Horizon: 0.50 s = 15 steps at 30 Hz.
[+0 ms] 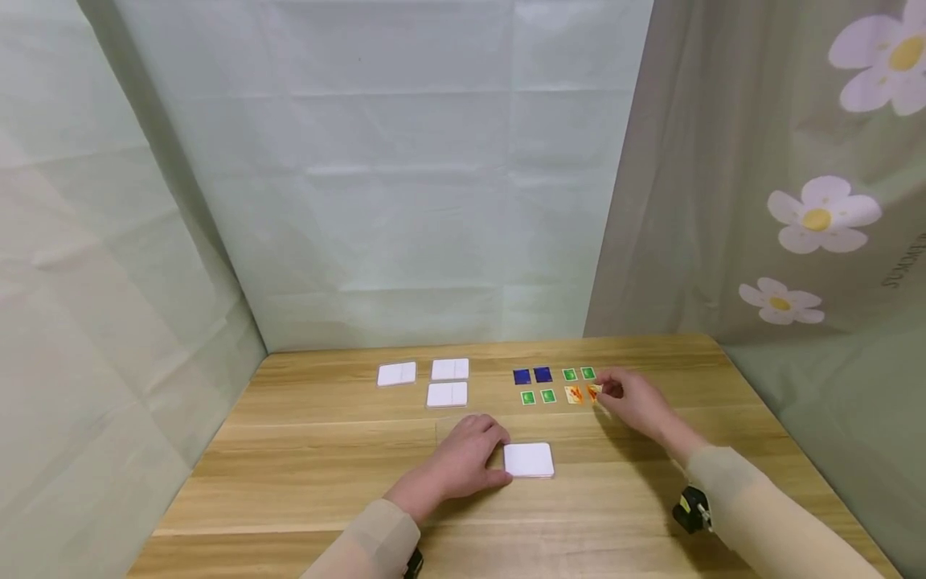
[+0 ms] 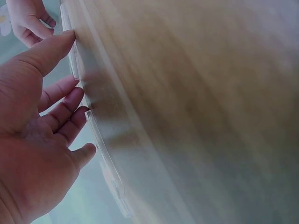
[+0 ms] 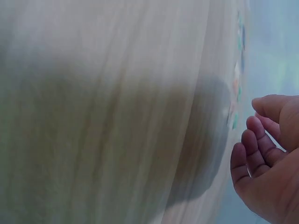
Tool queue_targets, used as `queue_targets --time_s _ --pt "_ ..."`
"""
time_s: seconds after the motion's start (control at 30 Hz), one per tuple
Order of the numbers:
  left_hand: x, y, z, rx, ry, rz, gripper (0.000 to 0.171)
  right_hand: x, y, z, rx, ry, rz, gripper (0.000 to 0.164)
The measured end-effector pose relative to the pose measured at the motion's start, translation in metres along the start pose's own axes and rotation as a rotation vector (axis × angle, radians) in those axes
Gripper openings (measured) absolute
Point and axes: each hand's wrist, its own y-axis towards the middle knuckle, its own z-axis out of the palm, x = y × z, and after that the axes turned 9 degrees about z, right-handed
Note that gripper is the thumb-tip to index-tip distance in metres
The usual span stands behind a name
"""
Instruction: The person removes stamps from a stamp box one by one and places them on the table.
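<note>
In the head view my left hand (image 1: 466, 458) lies low over the table, its thumb and fingertips at the left edge of a white card stack (image 1: 529, 460) in a clear tray. Under its fingers, a clear flat piece (image 1: 444, 425) shows partly, the rest hidden by the hand. My right hand (image 1: 637, 400) hovers at the right end of the small square cards, fingertips right at an orange picture card (image 1: 593, 392) that it partly covers. In the right wrist view its fingers (image 3: 251, 140) are loosely bent, with nothing visible between them.
Beside the right hand lie another orange card (image 1: 574, 395), dark blue cards (image 1: 522, 376) and several green cards (image 1: 548, 396). Farther left are three white card holders, one (image 1: 396, 374) apart from the pair (image 1: 447, 394). The wooden table (image 1: 311, 450) meets hanging cloth at its back and sides.
</note>
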Motion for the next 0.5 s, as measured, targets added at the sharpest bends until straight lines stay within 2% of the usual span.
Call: queue_targets --time_s 0.23,0.5 --pt "0.000 -0.001 0.000 0.003 -0.001 -0.002 0.051 0.015 -0.013 0.008 0.045 0.026 -0.070 0.025" --pt "0.001 0.000 0.002 0.010 0.002 -0.013 0.051 0.032 -0.028 0.020 0.128 0.046 -0.089 0.027"
